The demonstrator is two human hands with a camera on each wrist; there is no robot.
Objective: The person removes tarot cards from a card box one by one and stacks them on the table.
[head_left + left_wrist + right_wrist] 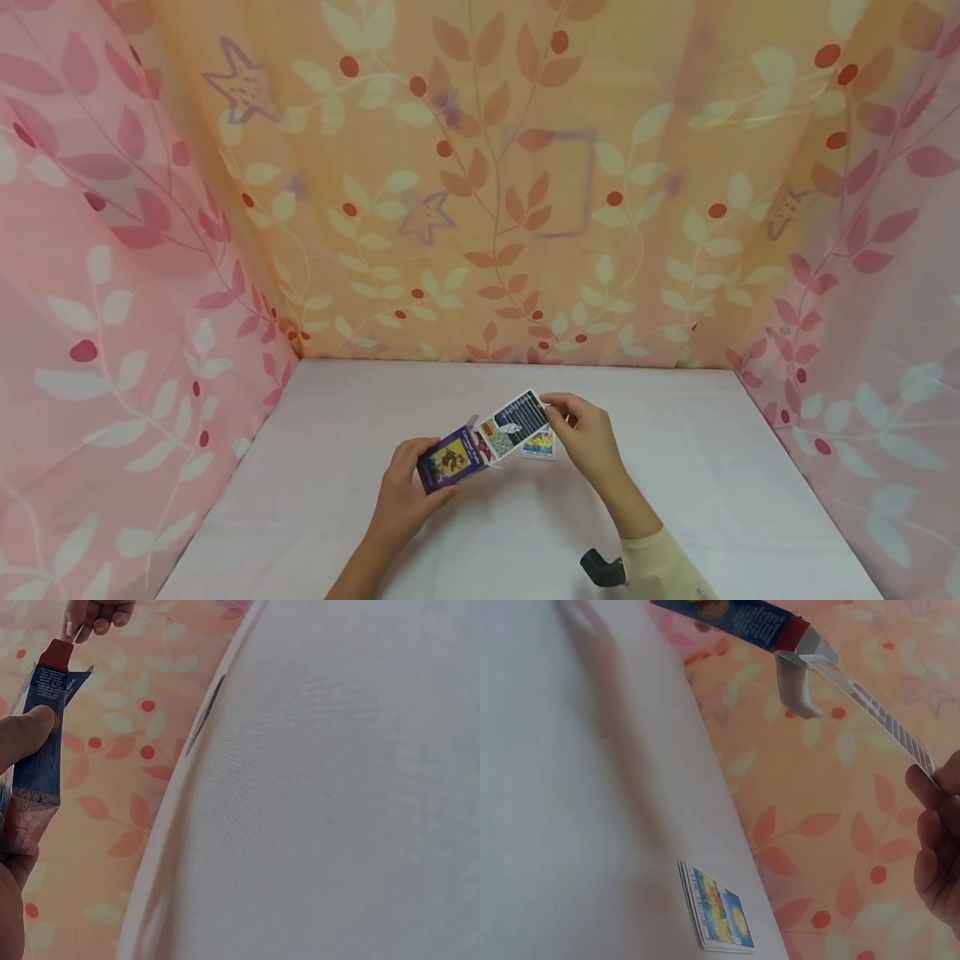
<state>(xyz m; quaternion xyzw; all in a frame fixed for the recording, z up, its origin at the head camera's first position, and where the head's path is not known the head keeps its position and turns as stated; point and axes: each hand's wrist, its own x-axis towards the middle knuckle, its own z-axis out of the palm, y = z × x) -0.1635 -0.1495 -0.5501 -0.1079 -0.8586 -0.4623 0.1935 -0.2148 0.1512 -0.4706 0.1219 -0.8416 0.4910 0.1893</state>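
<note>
My left hand (407, 492) grips a dark blue and purple card box (450, 460) by its sides, thumb along one narrow side in the left wrist view. The box is tilted, its open end with loose flaps facing my right hand (588, 437). Between thumb and fingers, the right hand pinches the far end of a printed card (513, 425), whose other end is at the box mouth. A red piece (793, 634) shows at that mouth. Below the right hand, a small stack of cards (718, 911) lies on the table, the top one picturing a yellow sun.
The white-covered table (337, 400) reaches back to an orange leaf-patterned curtain (480, 275). Pink curtains (135, 375) hang along both sides. A black curved object (602, 568) is beside the right sleeve (660, 567).
</note>
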